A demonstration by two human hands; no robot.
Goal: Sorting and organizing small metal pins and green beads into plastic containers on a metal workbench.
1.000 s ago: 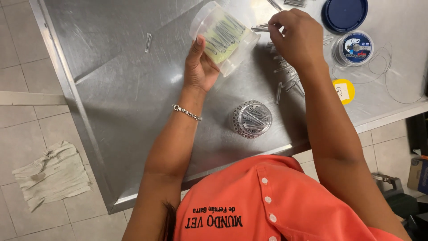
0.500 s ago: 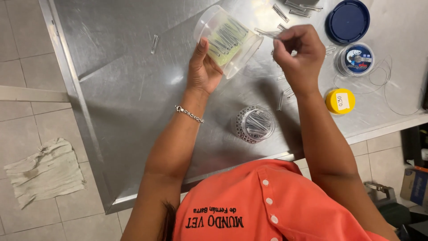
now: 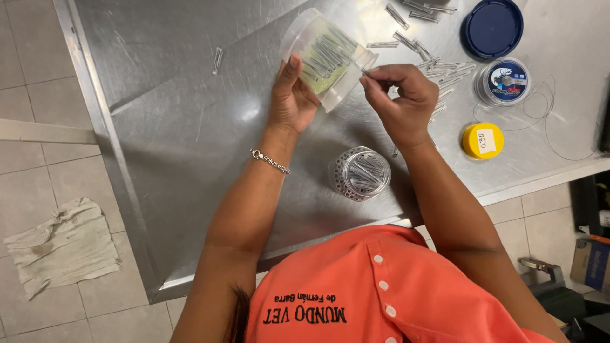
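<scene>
Risk 1. The clear plastic jar (image 3: 327,57) lies tilted in my left hand (image 3: 291,101) above the steel table (image 3: 190,127), mouth turned toward my right hand. I judge that a further tilt could let the thin metal pins inside slide out and scatter across the sheet.

Risk 2. My right hand (image 3: 400,101) pinches something very small at the jar's rim; it is too fine to make out, though it looks like 1 pin. A slack pinch could drop it among the loose pins (image 3: 438,70) lying just beyond my knuckles, where it would be hard to tell apart.

Risk 3. The perforated metal cup (image 3: 360,173) stands full of pins just beside my right forearm. A careless sweep of that arm could knock it over, by my reckoning.

Risk 4. The fine line trailing from the clear spool (image 3: 506,81) loops across the table near the yellow cap (image 3: 483,140); a sleeve or wrist could snag it.

Left hand: half closed, thumb up along the jar's side, fingers wrapped beneath and hidden; firm hold on the jar.

Right hand: nearly closed, thumb and forefinger pressed together at the jar's mouth, other fingers curled under.

Also present: blue lid (image 3: 492,28), well apart at the far edge; crumpled cloth (image 3: 60,244) on the tiled floor.
</scene>
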